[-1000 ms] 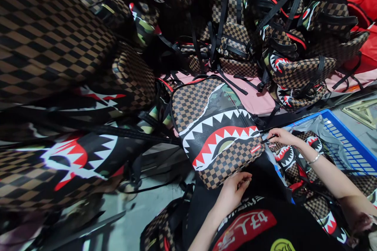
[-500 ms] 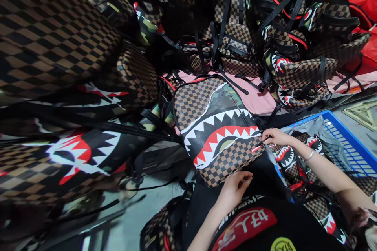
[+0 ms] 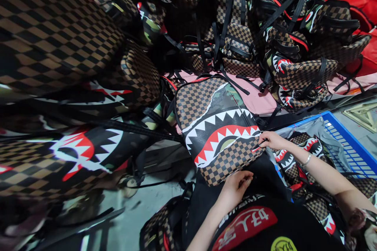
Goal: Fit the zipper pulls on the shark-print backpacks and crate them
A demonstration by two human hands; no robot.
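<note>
A backpack (image 3: 218,113) with a brown-and-black check, white teeth and a red mouth band lies tilted in front of me, its lower edge toward my body. My right hand (image 3: 273,141) pinches a small thin black object (image 3: 263,141) at the lower right of the bag, beside a short red-and-white mark (image 3: 255,149). What kind of object it is I cannot make out. Against the lower edge of the backpack rests my left hand (image 3: 234,188), its fingers curled in; anything inside them is hidden.
Similar backpacks (image 3: 300,72) are piled across the back, and large ones (image 3: 59,27) crowd the left. Pink cloth (image 3: 262,100) lies under the pile. At right, a blue plastic crate (image 3: 350,141) holds more checked pieces. A red apron patch (image 3: 247,229) shows at the bottom.
My right hand has moved slightly left, bringing the thin black object over the red-and-white mark. My left hand and the backpack are nearly unmoved.
</note>
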